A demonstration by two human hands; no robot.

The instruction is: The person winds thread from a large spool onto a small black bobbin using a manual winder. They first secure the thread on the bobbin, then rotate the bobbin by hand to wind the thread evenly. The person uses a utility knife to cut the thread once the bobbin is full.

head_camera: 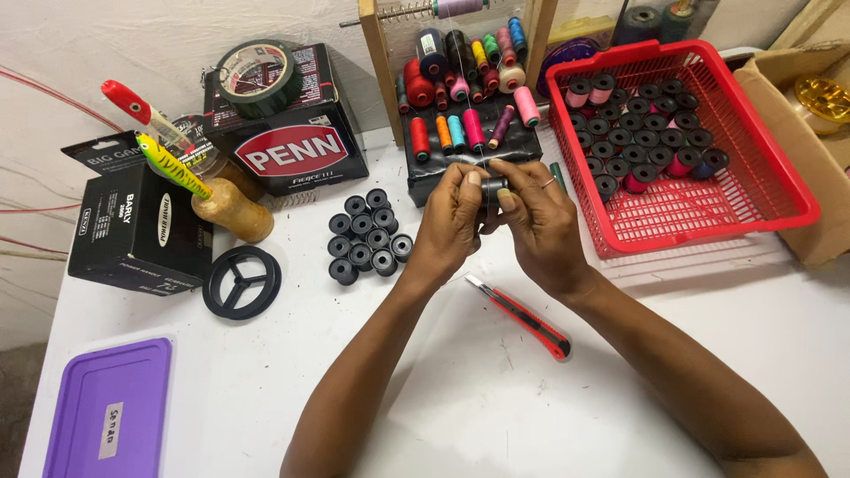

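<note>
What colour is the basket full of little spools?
The basket is red, seen best in the head view.

Purple plastic lid, lower left. Red-handled utility knife, centre. Black spoked plastic ring, left of centre. Red plastic mesh basket, upper right. Green tape roll, upper left, atop black cardboard box.

Both forearms are bare, with no sleeves in view. The right hand wears a thin ring on one finger. The left hand has short, pale-painted nails.
</note>
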